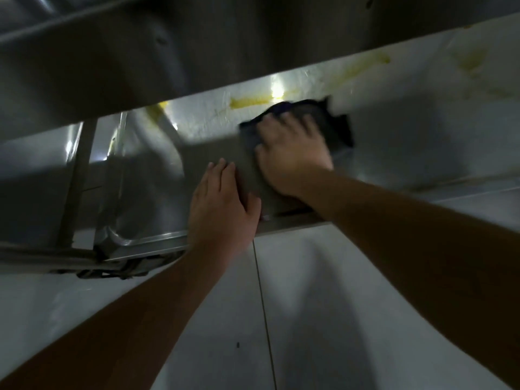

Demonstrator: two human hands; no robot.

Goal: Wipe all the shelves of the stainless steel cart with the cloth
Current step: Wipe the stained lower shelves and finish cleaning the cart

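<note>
A lower shelf (pixel 408 142) of the stainless steel cart fills the middle of the view, seen under the dark underside of the shelf above (pixel 140 52). My right hand (pixel 292 153) presses flat on a dark cloth (pixel 334 128) on that lower shelf, fingers spread over it. My left hand (pixel 222 209) rests flat on the shelf's front rim (pixel 157 243), fingers together, holding nothing. Yellow smears (pixel 249 101) run along the back of the shelf just beyond the cloth.
A cart post (pixel 76 187) stands at the left, with a bracket or wheel fitting (pixel 112 273) under the shelf corner. Pale tiled floor (pixel 309 319) lies below the shelf. More yellow stains (pixel 472 60) mark the far right of the shelf.
</note>
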